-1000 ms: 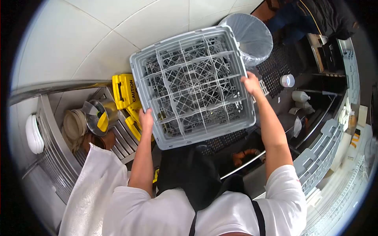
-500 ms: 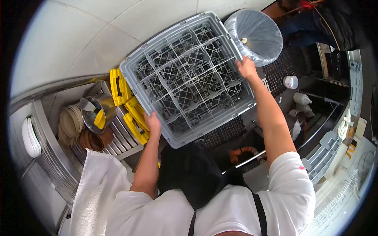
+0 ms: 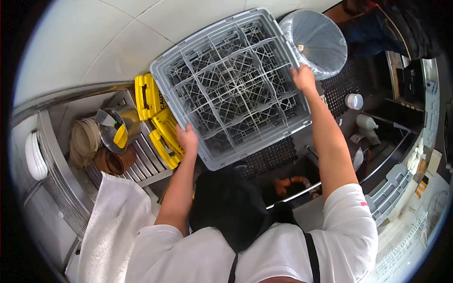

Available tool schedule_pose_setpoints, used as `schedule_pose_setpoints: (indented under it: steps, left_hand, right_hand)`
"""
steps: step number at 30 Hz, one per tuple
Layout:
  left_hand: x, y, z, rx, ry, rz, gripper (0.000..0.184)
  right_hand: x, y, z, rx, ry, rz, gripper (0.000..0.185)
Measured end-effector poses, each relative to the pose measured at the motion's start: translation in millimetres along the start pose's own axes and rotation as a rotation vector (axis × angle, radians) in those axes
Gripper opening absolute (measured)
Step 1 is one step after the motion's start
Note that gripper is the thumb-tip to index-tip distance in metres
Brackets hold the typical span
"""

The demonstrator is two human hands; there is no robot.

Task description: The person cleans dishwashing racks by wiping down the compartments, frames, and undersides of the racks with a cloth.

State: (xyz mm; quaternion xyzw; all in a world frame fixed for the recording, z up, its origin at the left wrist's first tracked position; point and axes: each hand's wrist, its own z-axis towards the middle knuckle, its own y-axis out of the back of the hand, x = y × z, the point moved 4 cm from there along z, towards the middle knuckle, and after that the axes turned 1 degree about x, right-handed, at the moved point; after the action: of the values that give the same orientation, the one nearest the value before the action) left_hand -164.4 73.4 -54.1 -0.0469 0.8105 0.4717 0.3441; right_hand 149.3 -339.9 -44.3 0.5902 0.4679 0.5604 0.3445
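Observation:
A grey plastic dish rack [image 3: 214, 162] with a divided lattice inside is held out in front of me, tilted in view. My left hand [image 3: 188, 138] is closed on its near left side. On the opposite side, my right hand [image 3: 303, 78] grips the rim, fingers wrapped over the edge. Yellow caution signs [image 3: 147, 96] stand just left of the rack, close to my left hand. Beyond my right hand is a bin [image 3: 325, 42] lined with a clear plastic bag.
At left, a slatted metal shelf [image 3: 153, 174] carries a steel pot [image 3: 130, 125], brown bowls [image 3: 118, 160] and stacked plates [image 3: 85, 137]. A white towel [image 3: 113, 221] hangs nearby. Another person's legs [image 3: 373, 35] show at top right. A white tub [image 3: 354, 101] stands on the floor.
The rack and both hands have shifted slightly right and up in view. The surroundings have also shifted a little. Both hands keep their hold.

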Motion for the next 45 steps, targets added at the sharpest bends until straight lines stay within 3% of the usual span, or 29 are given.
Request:
schedule_pose_setpoints:
  steps: [4,9,10,12,15,18,20,22,24,26,28,29,30,32,33,34,36,40,43,44,45]
  left_hand:
    - [-16.7,8.5,-3.5,-0.018,0.006,0.14,0.039]
    - [-6.3,5.3,-2.2,0.044,0.075,-0.017,0.045]
    - [-9.7,10.5,-6.0,-0.032,-0.046,0.006,0.049]
    - [-19.7,18.2,-19.1,-0.186,-0.289,0.045,0.058]
    - [-53.4,23.6,-59.8,-0.138,-0.66,0.081,0.069]
    - [-75.6,13.4,-115.0,0.059,-0.832,0.019,0.067]
    - [-83.8,5.5,-153.8,0.239,-0.95,-0.084,0.061]
    - [-73.4,-21.0,-193.4,0.795,-0.71,-0.327,0.055]
    - [-60.3,-27.2,-247.4,1.143,-0.743,-0.158,0.057]
    - [-50.6,-19.4,-302.0,1.445,-0.733,-0.009,0.068]
    - [-36.6,-16.8,-349.0,1.477,-0.952,-0.114,0.084]
    - [-33.2,-16.2,-367.4,1.528,-0.98,-0.134,0.096]
    - [-35.5,-9.5,-384.4,1.571,-0.933,-0.091,0.097]
    - [-21.4,-23.8,-417.0,1.823,-0.627,-0.513,0.088]
    - [-28.7,-19.9,-429.3,1.927,-0.641,-0.574,0.07]
    - [-34.3,-7.3,-433.5,1.869,-0.704,-0.295,0.052]
    - [-44.7,9.2,-446.1,1.84,-0.758,-0.399,0.041]
    - [-65.9,18.5,-461.6,1.824,-0.805,-0.282,0.034]
    - [-89.6,29.1,-462.3,1.721,-0.864,-0.22,0.028]
    - [-101.7,37.2,-459.0,1.593,-1.023,-0.064,0.026]
    - [-104.8,35.1,-455.4,1.58,-1.034,-0.127,0.027]
  right_hand:
    - [9.8,9.1,5.5,0.031,-0.054,0.014,0.043]
    - [-41.3,16.9,-18.5,-0.471,-0.328,0.87,0.045]
    - [-35.0,34.8,-46.1,-0.562,-0.351,0.973,0.044]
    - [-22.4,72.0,-107.5,-0.664,-0.242,0.727,0.042]
    - [-10.2,87.1,-215.1,-0.7,-0.344,0.952,0.042]
    - [-46.8,30.4,-327.0,-0.605,-0.634,1.287,0.043]
    - [-47.6,4.5,-398.3,-0.592,-0.794,1.347,0.035]
    - [-20.7,9.2,-450.0,-0.615,-0.805,1.453,0.025]
    - [-7.6,8.2,-489.4,-0.73,-0.617,1.613,0.026]
    - [14.2,23.6,-522.4,-0.792,-0.672,1.523,0.026]
    - [27.0,33.3,-554.5,-0.85,-0.6,1.515,0.021]
    - [31.8,39.2,-565.7,-0.83,-0.576,1.563,0.021]
    - [41.4,51.1,-575.8,-0.807,-0.552,1.609,0.02]
    - [55.1,74.8,-592.4,-0.777,-0.539,1.516,0.021]
    - [57.2,83.6,-598.8,-0.852,-0.49,1.534,0.024]
    - [53.7,91.0,-607.3,-0.877,-0.464,1.582,0.033]
    - [48.0,109.9,-620.9,-1.002,-0.404,1.729,0.039]
    - [37.0,130.6,-627.8,-1.174,-0.352,1.937,0.043]
    - [28.1,138.9,-620.3,-1.194,-0.292,1.937,0.038]
    - [25.3,144.5,-614.5,-1.123,-0.242,1.906,0.034]
    - [20.7,143.0,-609.9,-1.096,-0.183,1.917,0.033]
